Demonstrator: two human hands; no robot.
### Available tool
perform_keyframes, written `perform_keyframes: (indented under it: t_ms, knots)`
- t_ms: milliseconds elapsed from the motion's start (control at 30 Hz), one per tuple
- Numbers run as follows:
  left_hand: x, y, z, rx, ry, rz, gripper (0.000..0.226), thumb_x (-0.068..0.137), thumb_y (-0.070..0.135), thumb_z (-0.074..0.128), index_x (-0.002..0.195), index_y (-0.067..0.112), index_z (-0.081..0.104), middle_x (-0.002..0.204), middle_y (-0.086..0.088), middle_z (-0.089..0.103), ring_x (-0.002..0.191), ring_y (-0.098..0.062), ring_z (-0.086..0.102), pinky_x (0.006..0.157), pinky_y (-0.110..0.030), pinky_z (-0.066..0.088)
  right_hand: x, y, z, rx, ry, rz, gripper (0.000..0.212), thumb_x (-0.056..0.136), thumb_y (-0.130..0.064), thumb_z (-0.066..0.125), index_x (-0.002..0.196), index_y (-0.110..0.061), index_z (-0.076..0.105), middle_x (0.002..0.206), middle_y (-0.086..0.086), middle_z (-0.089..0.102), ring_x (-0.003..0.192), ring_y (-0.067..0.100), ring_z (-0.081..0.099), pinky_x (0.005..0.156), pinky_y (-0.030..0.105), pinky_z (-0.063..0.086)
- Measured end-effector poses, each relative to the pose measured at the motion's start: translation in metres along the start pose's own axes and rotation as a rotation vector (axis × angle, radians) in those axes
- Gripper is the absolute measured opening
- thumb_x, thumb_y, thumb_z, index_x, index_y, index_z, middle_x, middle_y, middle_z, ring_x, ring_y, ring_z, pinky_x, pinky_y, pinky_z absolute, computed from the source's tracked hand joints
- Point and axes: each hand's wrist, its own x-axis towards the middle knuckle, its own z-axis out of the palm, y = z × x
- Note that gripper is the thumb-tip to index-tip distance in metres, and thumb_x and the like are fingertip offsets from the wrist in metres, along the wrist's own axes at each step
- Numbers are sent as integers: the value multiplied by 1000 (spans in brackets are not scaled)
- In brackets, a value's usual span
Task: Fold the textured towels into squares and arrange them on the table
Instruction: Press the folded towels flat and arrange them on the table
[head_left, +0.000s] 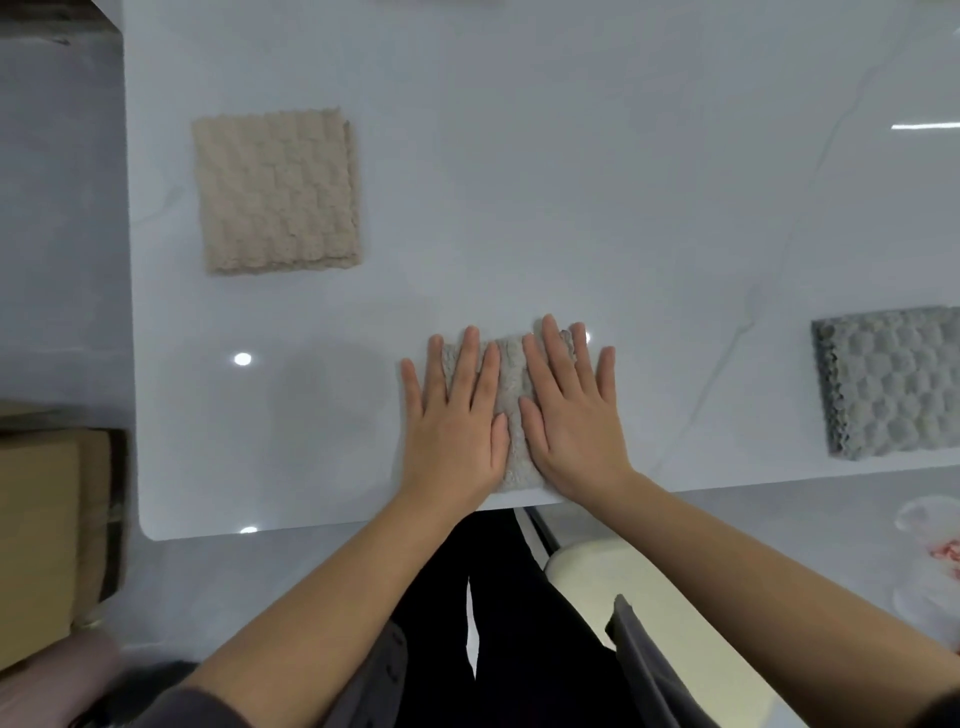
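Observation:
A light grey-beige textured towel (511, 415), folded small, lies at the near edge of the white table (519, 208). My left hand (457, 421) and my right hand (571, 415) press flat on it side by side, fingers straight and spread, covering most of it. A beige towel (278, 189) folded into a square rests at the table's far left. A grey towel (896, 382) with a bumpy honeycomb texture, also folded square, sits at the right edge of the view, partly cut off.
A cardboard box (52, 535) stands on the floor to the left of the table. A cream chair seat (623, 577) is below the table's near edge. A clear plastic bag (932, 561) lies on the floor at the right.

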Motion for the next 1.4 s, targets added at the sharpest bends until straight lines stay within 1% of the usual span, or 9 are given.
perform_keyframes:
  t_ms: [200, 400, 633, 900, 967, 1033, 1200, 1300, 1400]
  knots:
    - [13, -20, -14, 36, -18, 84, 60, 94, 39, 27, 148, 14, 32, 159, -11, 18, 147, -35, 11, 114, -64, 8, -9, 14, -13, -20, -34, -96, 59, 101, -43, 20, 154, -16, 18, 162, 8, 6, 149, 33, -1, 116, 56, -2]
    - [18, -23, -9, 33, 11, 216, 62, 96, 36, 30, 152, 15, 17, 161, -10, 10, 148, -30, 6, 115, -60, 13, -12, 22, -10, -51, -42, -117, 59, 102, -44, 15, 153, -15, 22, 161, 12, 11, 148, 36, 5, 114, 61, 7]
    - [3, -4, 1, -12, 29, -15, 64, 95, 39, 25, 153, 16, 11, 161, -13, 5, 145, -44, 6, 115, -62, 5, -10, 11, -3, -32, -3, -39, 59, 99, -38, 24, 152, -13, 20, 161, 13, 11, 148, 38, 5, 114, 63, 6]
    - [9, -14, -4, 24, 4, 61, 63, 94, 42, 26, 152, 17, 18, 161, -9, 12, 146, -41, 8, 114, -64, 4, -12, 20, -11, -13, 18, -115, 59, 100, -42, 24, 153, -17, 21, 161, 11, 10, 148, 36, 3, 115, 61, 3]
    - [21, -30, -14, 10, 16, 90, 63, 95, 41, 25, 153, 18, 17, 161, -7, 8, 147, -37, 2, 115, -62, 1, -16, 28, -24, -24, 36, -218, 59, 100, -43, 25, 153, -17, 23, 161, 11, 11, 148, 34, 4, 116, 59, 1]
    - [39, -41, -28, -21, 10, 156, 62, 97, 41, 20, 154, 18, 13, 162, -4, 4, 148, -28, -4, 116, -59, 0, -19, 30, -32, -69, 36, -459, 56, 101, -38, 32, 151, -14, 28, 160, 12, 18, 148, 33, 11, 117, 58, 6]
    - [82, -37, -43, 86, -48, 536, 58, 100, 40, 16, 154, 20, 10, 161, 2, 6, 149, -17, -3, 119, -50, 1, -18, 17, -20, -120, -47, -1048, 47, 103, -21, 38, 148, -11, 36, 157, 9, 29, 147, 28, 20, 118, 50, 20]
    - [96, -32, -37, 166, -72, 713, 55, 101, 40, 16, 154, 23, 9, 161, 4, 6, 149, -17, -3, 119, -48, -2, -8, 15, -8, -77, -96, -1169, 42, 103, -10, 33, 145, -7, 42, 153, 9, 36, 145, 27, 25, 118, 48, 22]
    - [103, -30, -29, 208, -81, 754, 55, 102, 40, 14, 154, 24, 10, 162, 3, 7, 149, -19, -2, 119, -51, 1, 2, 20, 0, -77, -140, -1230, 43, 102, -8, 35, 144, -3, 41, 152, 11, 38, 144, 28, 27, 118, 48, 21]
